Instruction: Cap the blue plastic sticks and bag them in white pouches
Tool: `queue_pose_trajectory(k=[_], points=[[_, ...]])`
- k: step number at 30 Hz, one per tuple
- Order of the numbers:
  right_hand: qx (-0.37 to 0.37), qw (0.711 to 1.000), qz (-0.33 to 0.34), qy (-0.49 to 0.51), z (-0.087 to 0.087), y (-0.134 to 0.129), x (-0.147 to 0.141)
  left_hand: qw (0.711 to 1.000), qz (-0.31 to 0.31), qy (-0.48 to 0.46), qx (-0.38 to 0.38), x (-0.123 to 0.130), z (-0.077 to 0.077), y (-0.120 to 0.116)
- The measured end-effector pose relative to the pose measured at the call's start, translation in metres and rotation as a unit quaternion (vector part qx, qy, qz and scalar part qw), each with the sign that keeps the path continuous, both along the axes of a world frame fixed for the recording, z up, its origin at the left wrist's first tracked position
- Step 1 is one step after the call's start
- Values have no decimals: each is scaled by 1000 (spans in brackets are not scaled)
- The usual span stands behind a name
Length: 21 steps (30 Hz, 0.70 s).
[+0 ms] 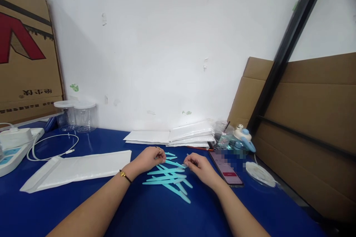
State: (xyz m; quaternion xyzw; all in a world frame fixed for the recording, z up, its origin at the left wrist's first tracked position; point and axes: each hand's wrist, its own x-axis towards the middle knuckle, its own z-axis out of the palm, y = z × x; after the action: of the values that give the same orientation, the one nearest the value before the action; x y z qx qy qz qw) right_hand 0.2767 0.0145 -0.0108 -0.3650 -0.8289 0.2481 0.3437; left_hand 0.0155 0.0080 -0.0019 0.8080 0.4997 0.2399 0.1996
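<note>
A turquoise eyebrow razor [175,163] spans the gap between my two hands, above a loose pile of similar razors. My left hand [151,158] is closed, with thumb and fingers pinching its left end. At the other end, by the pale tip, the fingertips of my right hand [200,166] are pinched together. Several more turquoise razors [164,182] lie crisscrossed on the blue table just below and between the hands. A few others show behind the left fingertips, partly hidden.
A white padded envelope [83,168] lies left of my left forearm. More white envelopes [191,135] are stacked by the wall. A phone [229,172] lies right of my right hand. Clear jars [85,116], a white cable [52,137], and a power strip [20,146] stand left.
</note>
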Motion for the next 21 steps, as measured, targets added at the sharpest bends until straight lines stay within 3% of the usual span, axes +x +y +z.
queue_pose_trajectory(k=[9,15,21], points=[[-76,989,-15,125,-7,8,4,995,7,-83,-54,-1,-2,3],[-66,979,-30,193,-2,7,2,991,1,-111,-69,2,1,0],[-68,979,-26,190,-3,6,0,988,-9,-132,-76,3,3,-1]])
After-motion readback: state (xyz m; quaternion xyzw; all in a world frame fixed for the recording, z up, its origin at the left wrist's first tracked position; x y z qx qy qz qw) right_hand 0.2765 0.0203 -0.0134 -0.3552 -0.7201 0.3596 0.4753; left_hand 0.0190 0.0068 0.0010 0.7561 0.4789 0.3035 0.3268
